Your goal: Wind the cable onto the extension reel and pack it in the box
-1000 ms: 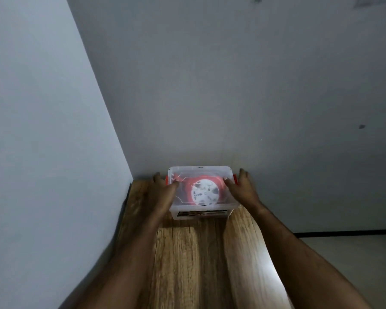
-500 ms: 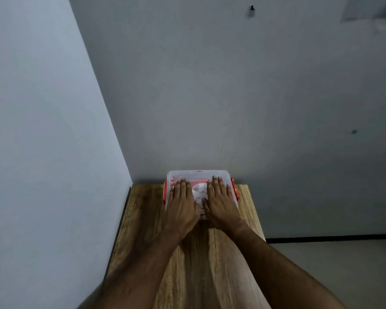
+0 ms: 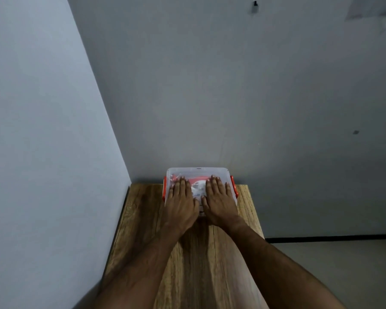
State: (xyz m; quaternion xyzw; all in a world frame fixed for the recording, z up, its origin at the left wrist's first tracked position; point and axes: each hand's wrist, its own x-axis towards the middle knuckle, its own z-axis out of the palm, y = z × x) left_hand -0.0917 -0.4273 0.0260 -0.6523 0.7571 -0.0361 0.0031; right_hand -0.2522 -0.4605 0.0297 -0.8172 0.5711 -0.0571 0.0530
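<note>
A clear plastic box (image 3: 197, 171) with orange side latches (image 3: 233, 184) stands at the far end of the wooden table (image 3: 194, 259), against the wall. Its lid is on. Through the lid, between my hands, part of the red and white extension reel (image 3: 198, 188) shows. My left hand (image 3: 181, 200) lies flat on the left half of the lid with straight fingers. My right hand (image 3: 218, 200) lies flat on the right half in the same way. Most of the reel is hidden under my hands.
A grey wall stands right behind the box and another wall runs along the table's left edge. The table's right edge drops to a pale floor (image 3: 334, 275) with a dark skirting line. A small hook (image 3: 255, 4) is high on the back wall.
A second ago my hands were at the two sides of the box by the latches. They have moved onto the top of the lid and now rest flat there.
</note>
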